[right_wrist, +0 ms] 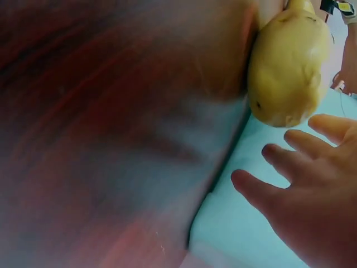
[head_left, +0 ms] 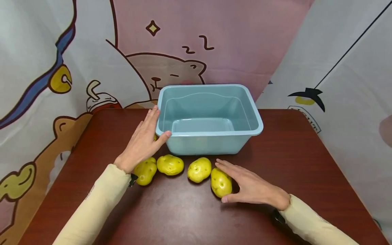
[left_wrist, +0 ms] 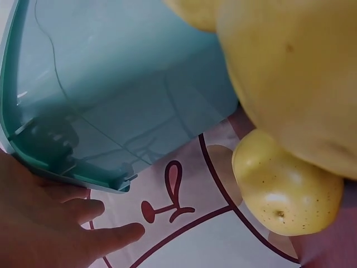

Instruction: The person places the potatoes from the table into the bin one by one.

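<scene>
My left hand lies along the left side of a pale blue plastic basin, fingers outstretched and thumb over the front left corner of the rim. In the left wrist view, those fingers are at the basin's edge. My right hand is spread beside the rightmost yellow potato, thumb near its front and fingers near its back. The right wrist view shows the fingers straight, close to a potato; contact is hard to tell.
More potatoes lie in front of the basin: one at centre, another to its left, and one by my left wrist. A further potato is mostly hidden behind my left hand. A printed curtain hangs behind the brown table.
</scene>
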A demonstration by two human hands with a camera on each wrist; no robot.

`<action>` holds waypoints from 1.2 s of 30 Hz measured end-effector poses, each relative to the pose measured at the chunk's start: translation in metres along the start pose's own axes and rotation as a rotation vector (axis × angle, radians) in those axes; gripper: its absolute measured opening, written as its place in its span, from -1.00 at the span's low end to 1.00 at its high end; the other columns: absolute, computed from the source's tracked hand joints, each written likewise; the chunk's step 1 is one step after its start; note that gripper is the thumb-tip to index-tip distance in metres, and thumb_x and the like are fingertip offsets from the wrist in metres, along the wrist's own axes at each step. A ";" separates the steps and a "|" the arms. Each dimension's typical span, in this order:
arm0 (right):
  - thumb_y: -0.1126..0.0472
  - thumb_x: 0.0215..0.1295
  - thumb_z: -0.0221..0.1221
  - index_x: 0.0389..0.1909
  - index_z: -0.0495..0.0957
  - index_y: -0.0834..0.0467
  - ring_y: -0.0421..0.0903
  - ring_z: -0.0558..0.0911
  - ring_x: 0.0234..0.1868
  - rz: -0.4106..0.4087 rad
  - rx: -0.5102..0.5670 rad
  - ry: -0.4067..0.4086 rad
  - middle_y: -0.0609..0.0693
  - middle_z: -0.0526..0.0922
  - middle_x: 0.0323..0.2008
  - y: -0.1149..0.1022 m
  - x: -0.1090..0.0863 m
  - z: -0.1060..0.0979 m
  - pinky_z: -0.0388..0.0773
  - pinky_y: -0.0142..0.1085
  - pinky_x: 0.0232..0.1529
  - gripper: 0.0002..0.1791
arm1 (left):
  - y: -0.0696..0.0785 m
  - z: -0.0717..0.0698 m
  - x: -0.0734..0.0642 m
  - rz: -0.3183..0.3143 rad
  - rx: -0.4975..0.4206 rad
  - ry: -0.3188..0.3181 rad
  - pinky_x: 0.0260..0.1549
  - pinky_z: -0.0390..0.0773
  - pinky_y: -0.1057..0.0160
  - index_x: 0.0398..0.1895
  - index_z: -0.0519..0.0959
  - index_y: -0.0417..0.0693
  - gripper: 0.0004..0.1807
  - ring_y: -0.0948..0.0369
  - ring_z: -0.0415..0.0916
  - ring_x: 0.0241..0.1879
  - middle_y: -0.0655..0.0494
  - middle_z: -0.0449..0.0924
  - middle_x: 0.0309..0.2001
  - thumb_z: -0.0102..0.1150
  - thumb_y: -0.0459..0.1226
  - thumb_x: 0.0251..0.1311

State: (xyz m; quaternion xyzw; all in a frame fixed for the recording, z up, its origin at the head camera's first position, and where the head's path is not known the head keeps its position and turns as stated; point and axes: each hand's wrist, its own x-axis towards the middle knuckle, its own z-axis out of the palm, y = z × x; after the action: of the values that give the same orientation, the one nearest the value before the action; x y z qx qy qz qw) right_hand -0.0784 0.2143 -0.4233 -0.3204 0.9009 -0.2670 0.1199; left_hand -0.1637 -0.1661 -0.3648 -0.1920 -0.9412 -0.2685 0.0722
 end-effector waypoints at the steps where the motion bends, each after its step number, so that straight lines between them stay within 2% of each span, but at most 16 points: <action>1: -0.39 0.09 0.43 0.65 0.14 -0.04 -0.07 0.16 0.59 0.002 -0.002 -0.012 -0.20 0.09 0.62 0.000 0.001 0.001 0.24 0.11 0.46 0.18 | 0.000 0.000 0.000 0.002 -0.001 -0.001 0.49 -0.03 -0.30 0.70 -0.16 -0.07 0.02 0.06 -0.31 0.65 0.14 -0.33 0.69 -0.16 0.35 0.46; 8: -0.38 0.05 0.46 0.63 0.16 -0.09 -0.16 0.24 0.54 0.016 -0.021 -0.038 -0.14 0.17 0.60 0.002 0.005 0.007 0.38 0.00 0.39 0.18 | 0.000 0.001 0.001 0.003 0.003 -0.004 0.48 -0.01 -0.30 0.70 -0.17 -0.07 0.02 0.07 -0.29 0.65 0.12 -0.33 0.70 -0.17 0.34 0.46; 13: -0.25 0.07 0.52 0.56 0.29 -0.02 -0.17 0.38 0.43 -0.009 -0.034 0.005 -0.12 0.31 0.50 0.004 0.006 0.007 0.47 -0.07 0.33 0.06 | 0.001 0.000 0.002 0.008 0.006 -0.003 0.49 -0.01 -0.28 0.70 -0.17 -0.07 0.02 0.06 -0.28 0.65 0.11 -0.33 0.70 -0.17 0.34 0.47; 17: -0.19 0.04 0.55 0.48 0.38 0.00 -0.17 0.45 0.35 -0.022 -0.019 0.049 -0.16 0.39 0.41 -0.001 0.004 0.000 0.50 -0.09 0.30 -0.01 | 0.001 0.001 0.002 0.011 0.007 -0.005 0.49 0.00 -0.28 0.70 -0.17 -0.09 0.02 0.05 -0.27 0.65 0.08 -0.31 0.70 -0.18 0.34 0.47; 23: -0.28 0.02 0.54 0.47 0.39 -0.14 -0.18 0.45 0.32 0.030 0.048 0.090 -0.25 0.41 0.38 -0.017 -0.002 -0.031 0.52 -0.01 0.27 -0.03 | -0.001 0.001 0.000 0.010 0.007 -0.006 0.49 0.00 -0.29 0.70 -0.17 -0.10 0.02 0.06 -0.29 0.65 0.09 -0.33 0.70 -0.17 0.33 0.47; 27: -0.33 0.03 0.50 0.49 0.36 -0.17 -0.17 0.47 0.30 0.043 0.052 0.129 -0.26 0.42 0.38 -0.030 -0.008 -0.056 0.54 0.07 0.23 -0.01 | -0.001 0.001 -0.001 0.011 0.007 -0.002 0.49 -0.01 -0.28 0.70 -0.17 -0.10 0.02 0.07 -0.29 0.65 0.09 -0.33 0.70 -0.17 0.33 0.48; 32: -0.18 0.04 0.55 0.50 0.35 -0.17 -0.16 0.48 0.25 0.024 0.048 0.180 -0.25 0.45 0.35 -0.045 -0.012 -0.085 0.55 0.13 0.16 -0.02 | -0.001 0.001 0.000 0.019 0.012 0.000 0.49 -0.02 -0.29 0.70 -0.17 -0.10 0.02 0.07 -0.27 0.65 0.11 -0.33 0.69 -0.18 0.33 0.48; 36: -0.02 0.01 0.58 0.51 0.34 -0.25 -0.18 0.48 0.24 -0.005 0.048 0.230 -0.26 0.46 0.34 -0.054 -0.012 -0.104 0.52 0.12 0.13 -0.01 | -0.001 0.001 0.000 0.017 0.013 -0.002 0.49 -0.02 -0.29 0.70 -0.17 -0.10 0.02 0.06 -0.27 0.65 0.09 -0.32 0.70 -0.18 0.34 0.47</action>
State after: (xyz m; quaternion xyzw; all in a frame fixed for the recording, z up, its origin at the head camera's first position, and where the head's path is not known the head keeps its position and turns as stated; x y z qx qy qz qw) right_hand -0.0823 0.2289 -0.3063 -0.2870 0.9013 -0.3238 0.0227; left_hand -0.1638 -0.1664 -0.3665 -0.2000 -0.9413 -0.2614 0.0749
